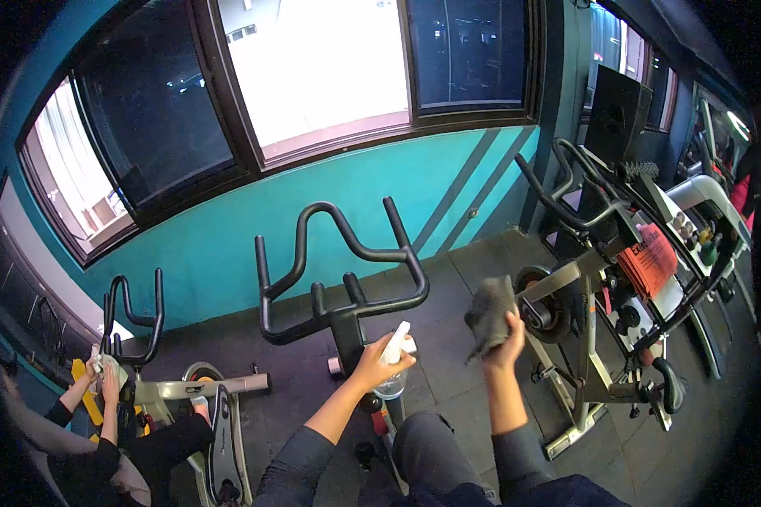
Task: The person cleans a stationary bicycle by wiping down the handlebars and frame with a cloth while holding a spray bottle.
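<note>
My left hand (379, 368) is closed around the neck of a spray bottle (394, 341) with a white trigger head and a clear body. The bottle is upright, in front of the stem of an exercise bike. In my right hand (507, 342) is a dark grey cloth (490, 314), bunched up and held out to the right over the floor. Black handlebars (344, 319) of the bike rise just beyond my hands, and neither hand touches them. Part of the bottle is hidden by my fingers.
Another person (84, 448) on the left holds a pale cloth (110, 369) beside a second bike (156, 317). At the right stands a third bike (579, 338), with an orange-red printed cloth (648, 260) near it. A teal wall (355, 194) with windows is ahead.
</note>
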Tool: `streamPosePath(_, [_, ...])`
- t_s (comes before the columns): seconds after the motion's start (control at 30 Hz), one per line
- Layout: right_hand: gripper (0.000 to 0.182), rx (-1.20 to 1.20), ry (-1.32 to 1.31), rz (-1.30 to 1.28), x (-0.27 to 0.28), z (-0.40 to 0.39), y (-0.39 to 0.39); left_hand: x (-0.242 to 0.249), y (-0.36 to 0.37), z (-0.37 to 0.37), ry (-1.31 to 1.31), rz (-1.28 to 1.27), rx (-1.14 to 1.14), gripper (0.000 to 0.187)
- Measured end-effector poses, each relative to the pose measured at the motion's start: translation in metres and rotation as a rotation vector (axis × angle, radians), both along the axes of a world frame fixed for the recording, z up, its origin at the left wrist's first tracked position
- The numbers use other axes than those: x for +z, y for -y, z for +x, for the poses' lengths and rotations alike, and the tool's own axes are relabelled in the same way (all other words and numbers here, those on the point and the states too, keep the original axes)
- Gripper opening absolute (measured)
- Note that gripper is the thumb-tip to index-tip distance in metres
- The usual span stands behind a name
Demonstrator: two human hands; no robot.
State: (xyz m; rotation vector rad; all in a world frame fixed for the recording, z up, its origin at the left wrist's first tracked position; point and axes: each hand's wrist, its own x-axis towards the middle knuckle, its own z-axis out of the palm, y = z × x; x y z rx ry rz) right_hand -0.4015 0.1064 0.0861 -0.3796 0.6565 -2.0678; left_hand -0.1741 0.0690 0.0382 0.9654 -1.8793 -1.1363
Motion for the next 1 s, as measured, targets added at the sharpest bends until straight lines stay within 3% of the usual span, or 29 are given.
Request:
streamPosePath(0.1, [0.044, -0.156, -0.567, -0.027, -0.028, 0.01, 0.062, -0.006, 0.007, 0.005, -0.028, 0.143, -0.017, 0.037])
streamPosePath(0.13, [0.033, -0.259, -0.789, 0.056, -0.03, 0.027, 0.079, -0.012, 0.009, 0.007, -0.003, 0.088, -0.018, 0.037])
streamPosePath(0.2, [0.031, -0.286, -1.406, 0.216, -0.034, 0.045, 0.102, -0.016, 0.008, 0.01, 0.022, 0.045, -0.014, 0.037])
streamPosePath(0.27, [0.038, 0.004, -1.625, 0.351, -0.072, 0.067, 0.125, -0.008, 0.009, 0.011, 0.199, 0.026, -0.05, 0.035])
streamPosePath(0.3, [0.041, 0.181, -1.685, 0.461, -0.085, 0.076, 0.127, -0.01, 0.012, 0.013, 0.201, 0.033, -0.049, 0.035])
streamPosePath(0.37, [0.044, 0.193, -1.622, 0.424, -0.107, 0.07, 0.147, -0.013, 0.017, 0.019, 0.308, -0.242, -0.06, 0.032])
streamPosePath(0.43, [0.04, 0.168, -1.534, 0.388, -0.106, 0.069, 0.152, -0.022, 0.023, 0.025, 0.268, -0.201, -0.012, 0.03])
streamPosePath(0.5, [0.042, -0.052, -1.636, 0.32, -0.123, 0.076, 0.159, -0.031, 0.024, 0.025, 0.227, -0.162, 0.025, 0.028])
streamPosePath(0.53, [0.042, -0.055, -1.631, 0.325, -0.13, 0.078, 0.166, -0.034, 0.024, 0.023, 0.331, -0.317, 0.059, 0.027])
streamPosePath(0.6, [0.061, -0.315, -1.688, 0.429, -0.143, 0.085, 0.176, -0.038, 0.025, 0.02, 0.434, -0.5, 0.125, 0.026])
streamPosePath(0.63, [0.061, -0.299, -1.695, 0.43, -0.134, 0.088, 0.176, -0.038, 0.024, 0.02, 0.434, -0.485, 0.132, 0.026])
streamPosePath(0.7, [0.074, -0.043, -1.587, 0.789, -0.108, 0.086, 0.186, -0.038, 0.024, 0.019, 0.406, -0.458, 0.163, 0.028])
streamPosePath(0.77, [0.076, 0.209, -1.604, 0.983, -0.082, 0.078, 0.199, -0.03, 0.022, 0.018, 0.486, -0.432, 0.161, 0.032])
streamPosePath(1.0, [0.038, 0.003, -1.87, 0.916, -0.118, 0.065, 0.259, -0.033, 0.024, 0.018, 0.476, -0.48, 0.112, 0.032])
